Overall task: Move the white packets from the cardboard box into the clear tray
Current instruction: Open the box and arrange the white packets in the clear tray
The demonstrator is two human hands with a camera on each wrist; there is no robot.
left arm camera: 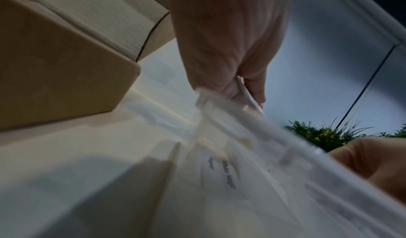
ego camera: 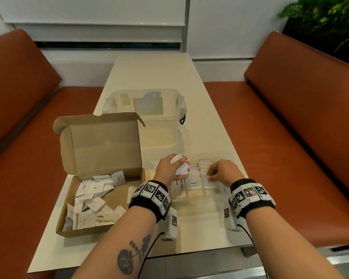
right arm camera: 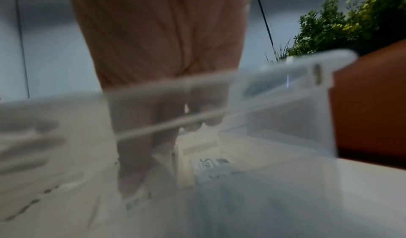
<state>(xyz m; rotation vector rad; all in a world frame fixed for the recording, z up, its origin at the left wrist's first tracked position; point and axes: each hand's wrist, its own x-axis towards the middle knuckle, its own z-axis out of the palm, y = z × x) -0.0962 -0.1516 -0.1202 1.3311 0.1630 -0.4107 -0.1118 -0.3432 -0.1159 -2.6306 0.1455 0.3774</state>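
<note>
The open cardboard box (ego camera: 85, 233) sits at the left of the table with several white packets (ego camera: 93, 200) loose inside. To its right lies the clear tray (ego camera: 220, 156), divided into compartments; a Pepper packet (ego camera: 193, 183) and sugar packets stand in it. My left hand (ego camera: 179, 164) hovers over the tray's left side and grips a small bunch of white packets (ego camera: 176, 158); the left wrist view shows a packet edge (left arm camera: 250, 96) between its fingers. My right hand (ego camera: 211, 175) reaches down into a right compartment and pinches a white packet (ego camera: 211, 183). The tray wall (right arm camera: 285, 113) blurs its fingers (right arm camera: 129, 181).
A clear lidded storage container (ego camera: 149, 109) stands behind the box and tray. Orange benches (ego camera: 300, 117) flank the narrow table (ego camera: 153, 73) on both sides. A green plant (ego camera: 330, 15) is at the far right. The table's near edge is close under my wrists.
</note>
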